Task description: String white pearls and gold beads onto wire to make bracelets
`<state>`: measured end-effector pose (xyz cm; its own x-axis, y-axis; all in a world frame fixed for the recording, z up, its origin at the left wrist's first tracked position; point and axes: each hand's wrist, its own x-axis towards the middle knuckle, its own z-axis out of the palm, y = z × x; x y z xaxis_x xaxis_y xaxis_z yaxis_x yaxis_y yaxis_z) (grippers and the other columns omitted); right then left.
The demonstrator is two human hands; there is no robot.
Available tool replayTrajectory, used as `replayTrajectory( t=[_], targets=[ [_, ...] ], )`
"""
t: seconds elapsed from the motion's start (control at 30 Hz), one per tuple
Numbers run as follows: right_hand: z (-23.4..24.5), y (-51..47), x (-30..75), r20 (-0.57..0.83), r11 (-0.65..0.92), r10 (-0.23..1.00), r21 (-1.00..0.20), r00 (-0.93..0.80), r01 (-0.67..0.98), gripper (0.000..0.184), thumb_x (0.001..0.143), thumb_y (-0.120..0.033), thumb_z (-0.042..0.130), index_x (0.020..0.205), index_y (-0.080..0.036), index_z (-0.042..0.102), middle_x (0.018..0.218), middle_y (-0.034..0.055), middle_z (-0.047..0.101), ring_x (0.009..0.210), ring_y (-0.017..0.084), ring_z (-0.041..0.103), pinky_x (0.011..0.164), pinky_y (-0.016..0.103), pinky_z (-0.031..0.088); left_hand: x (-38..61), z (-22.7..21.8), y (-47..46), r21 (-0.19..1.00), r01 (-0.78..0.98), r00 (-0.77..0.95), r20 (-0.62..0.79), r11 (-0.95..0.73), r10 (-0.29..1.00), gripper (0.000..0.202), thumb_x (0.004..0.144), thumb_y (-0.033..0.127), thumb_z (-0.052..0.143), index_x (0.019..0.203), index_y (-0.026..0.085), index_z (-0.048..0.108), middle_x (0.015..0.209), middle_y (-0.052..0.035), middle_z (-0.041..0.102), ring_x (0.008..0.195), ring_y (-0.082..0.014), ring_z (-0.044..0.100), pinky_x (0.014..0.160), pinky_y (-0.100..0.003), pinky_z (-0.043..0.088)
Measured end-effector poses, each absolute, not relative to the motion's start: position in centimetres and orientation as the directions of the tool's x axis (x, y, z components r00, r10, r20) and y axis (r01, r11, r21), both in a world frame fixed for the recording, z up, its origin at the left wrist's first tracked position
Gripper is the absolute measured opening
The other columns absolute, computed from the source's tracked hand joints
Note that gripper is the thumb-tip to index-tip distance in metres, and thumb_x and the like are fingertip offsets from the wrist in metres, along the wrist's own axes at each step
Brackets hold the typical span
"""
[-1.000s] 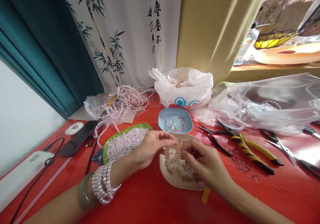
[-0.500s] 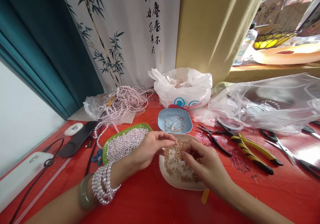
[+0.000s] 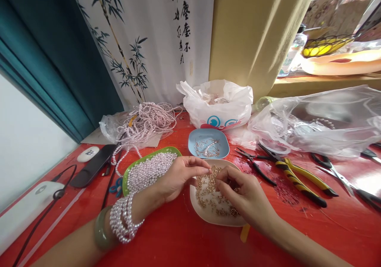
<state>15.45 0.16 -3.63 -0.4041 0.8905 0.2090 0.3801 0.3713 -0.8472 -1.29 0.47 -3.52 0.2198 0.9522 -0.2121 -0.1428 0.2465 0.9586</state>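
Both my hands hover over a cream plate [image 3: 205, 216] scattered with small gold beads [image 3: 210, 187]. My left hand [image 3: 181, 177], thumb and forefinger pinched, is above the plate's left side; what sits at its fingertips is too small to make out. My right hand [image 3: 242, 191] is pinched too, over the plate's right side, its fingertips a little apart from the left ones. Strands of pearly beads [image 3: 123, 219] and a green bangle [image 3: 102, 228] circle my left wrist. Beyond the left forearm lies a green tray [image 3: 170, 151] of pale pearl beads [image 3: 149, 171].
A blue dish [image 3: 193, 150] with small metal pieces stands behind the plate. Bead strands [image 3: 145, 126] lie back left, a white plastic bag [image 3: 218, 106] at the back. Black pliers [image 3: 256, 168], yellow-black pliers [image 3: 300, 179] and scissors [image 3: 337, 175] lie right. A power bank [image 3: 92, 168] lies left.
Almost nothing differs. Both hands keep their pinched pose over the plate, and the whole view has shifted very slightly.
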Motion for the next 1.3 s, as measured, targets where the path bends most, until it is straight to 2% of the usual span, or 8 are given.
replayTrajectory(
  t=[0.23,0.8,1.3],
  targets=[
    [-3.62,0.12,15.49,0.209,0.37,0.891,-0.849,-0.404,0.377,0.014,0.074,-0.019,0.043,0.06,-0.019,0.047,0.051,-0.004,0.047,0.044,0.008,0.04,0.041,0.019,0.032,-1.4,-3.66,0.51,0.959,-0.139,0.228,-0.211,0.246,0.951,0.015,0.063,0.023,0.067,0.074,0.013,0.064,0.075,-0.0021,0.055,0.061,-0.0074,0.045,0.047,-0.017,0.034],
    [-3.89,0.16,15.6,0.189,0.368,0.886,-0.842,-0.423,0.395,0.013,0.075,-0.021,0.043,0.062,-0.019,0.048,0.053,-0.0027,0.051,0.048,0.01,0.045,0.045,0.021,0.038,-1.39,-3.53,0.54,0.957,-0.134,0.22,-0.224,0.257,0.95,0.015,0.063,0.023,0.067,0.074,0.012,0.064,0.074,-0.003,0.057,0.06,-0.0076,0.046,0.048,-0.018,0.034],
    [-3.68,0.11,15.55,0.198,0.371,0.884,-0.847,-0.423,0.38,0.014,0.074,-0.021,0.042,0.061,-0.019,0.047,0.052,-0.003,0.05,0.046,0.009,0.044,0.044,0.02,0.036,-1.38,-3.54,0.53,0.956,-0.146,0.237,-0.216,0.254,0.947,0.013,0.063,0.021,0.066,0.073,0.013,0.064,0.073,-0.0018,0.056,0.061,-0.0073,0.046,0.049,-0.018,0.034]
  ],
)
